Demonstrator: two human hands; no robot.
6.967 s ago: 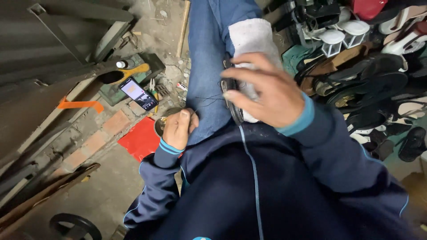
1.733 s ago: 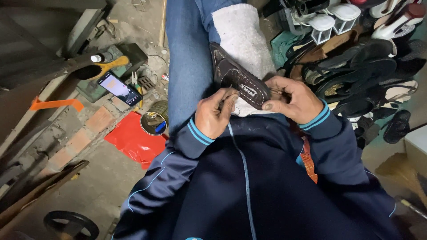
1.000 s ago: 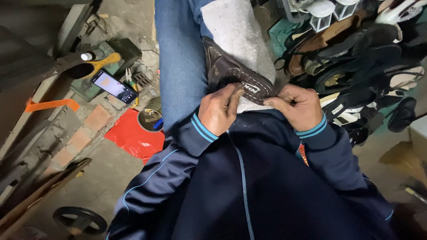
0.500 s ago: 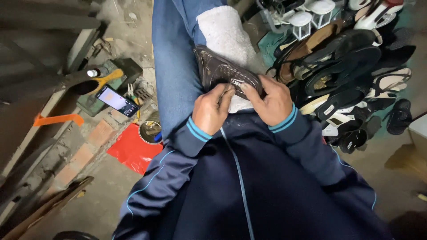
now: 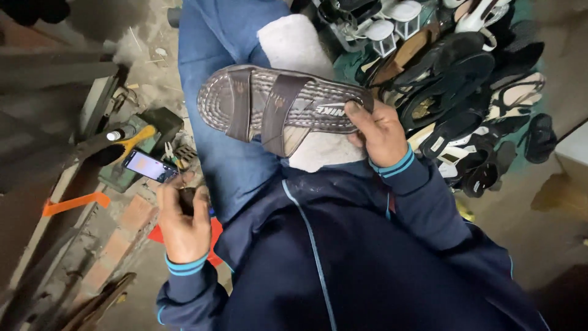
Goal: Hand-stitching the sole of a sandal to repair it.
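A dusty brick floor [image 5: 122,227] is seen, cluttered with a shoe pile [image 5: 465,104] and rusty metal bars [image 5: 55,67].

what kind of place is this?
Probably a small shoe-repair stall, worked from the floor. The right hand holds a brown two-strap sandal over the lap, a heap of dark worn sandals and shoes lies alongside, and the left hand reaches toward a yellow-handled tool on the gritty ground.
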